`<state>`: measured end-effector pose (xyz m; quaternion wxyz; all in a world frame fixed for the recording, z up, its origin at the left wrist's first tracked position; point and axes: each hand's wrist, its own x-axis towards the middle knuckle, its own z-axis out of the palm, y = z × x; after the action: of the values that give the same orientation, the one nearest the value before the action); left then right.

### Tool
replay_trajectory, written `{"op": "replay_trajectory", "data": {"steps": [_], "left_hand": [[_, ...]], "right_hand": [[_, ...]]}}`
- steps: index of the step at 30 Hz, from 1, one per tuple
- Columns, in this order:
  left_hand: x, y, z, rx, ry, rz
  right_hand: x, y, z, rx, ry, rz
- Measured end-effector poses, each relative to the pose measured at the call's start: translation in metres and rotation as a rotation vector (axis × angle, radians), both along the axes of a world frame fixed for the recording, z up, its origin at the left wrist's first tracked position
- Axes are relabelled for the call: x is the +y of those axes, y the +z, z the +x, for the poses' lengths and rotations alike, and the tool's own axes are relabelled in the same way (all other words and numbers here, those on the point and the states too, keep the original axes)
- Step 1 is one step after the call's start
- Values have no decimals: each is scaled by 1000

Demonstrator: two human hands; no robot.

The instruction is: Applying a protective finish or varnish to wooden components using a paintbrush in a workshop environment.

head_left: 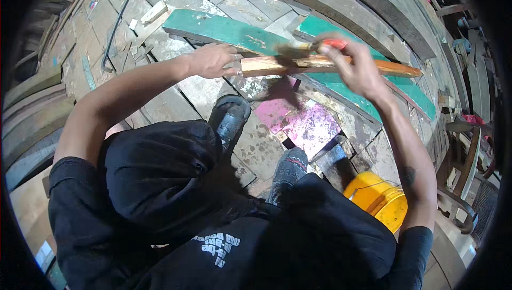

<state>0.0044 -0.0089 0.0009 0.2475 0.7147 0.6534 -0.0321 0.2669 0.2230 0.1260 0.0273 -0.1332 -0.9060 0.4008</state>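
My left hand (212, 61) grips the left end of a narrow wooden piece (258, 66), which lies roughly level across the green boards. The wood is pale and raw at its left and glossy orange-brown toward its right end. In my closed right hand (358, 66) is a paintbrush (335, 43) with a red-orange handle. Its dark bristles point left and are blurred, over the middle of the wooden piece; whether they touch it I cannot tell. Beneath lie a long green board (208, 23) and another green board (320, 26).
A yellow bucket (368, 186) with a wire handle stands near my right leg. Thick curved timbers (330, 10) lie at the far right. A black cable (121, 21) crosses the plank floor at left. Between my feet is a pink-painted panel (306, 125). Stacked timber lines both sides.
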Motion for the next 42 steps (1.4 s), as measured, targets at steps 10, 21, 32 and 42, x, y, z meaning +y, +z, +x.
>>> {"op": "replay_trajectory", "data": {"steps": [10,21,32,42], "left_hand": [[2,-3,0,-1,4,31],[0,-10,-2,3,13,111],[0,-2,4,11,25,55],[1,4,5,15,27,29]], "right_hand": [[-23,-11,25,126,412,412],[-38,-14,51,73,311,303],[-26,-21,73,26,164,423],[-14,-15,83,77,101,479]]}}
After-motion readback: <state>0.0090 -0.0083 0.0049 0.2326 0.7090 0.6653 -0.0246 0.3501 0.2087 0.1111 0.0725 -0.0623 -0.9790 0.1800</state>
